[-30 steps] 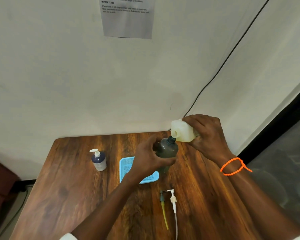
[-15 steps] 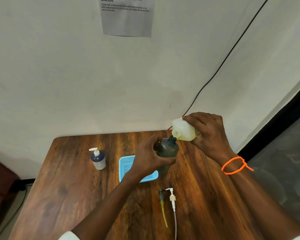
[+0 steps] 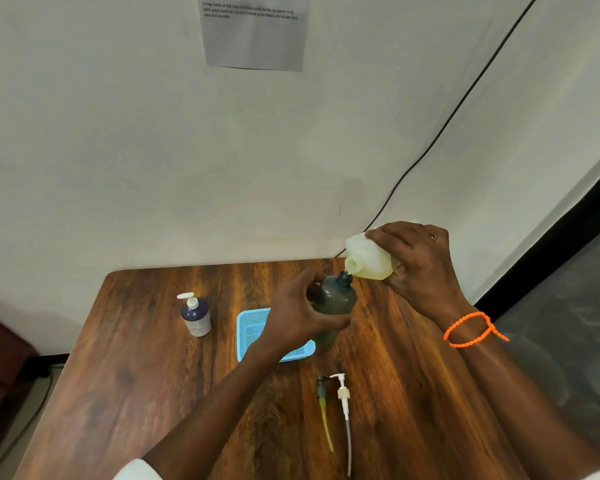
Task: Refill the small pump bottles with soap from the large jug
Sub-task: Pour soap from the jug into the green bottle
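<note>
A tipped jug is gripped by the right hand, its mouth over a dark bottle clasped in the left hand's curled fingers.

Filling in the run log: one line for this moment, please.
step: pouring | right hand: jug tilted, spout at bottle mouth | left hand: holds bottle

One head-worn view looks forward and down, seemingly close, over the table.
</note>
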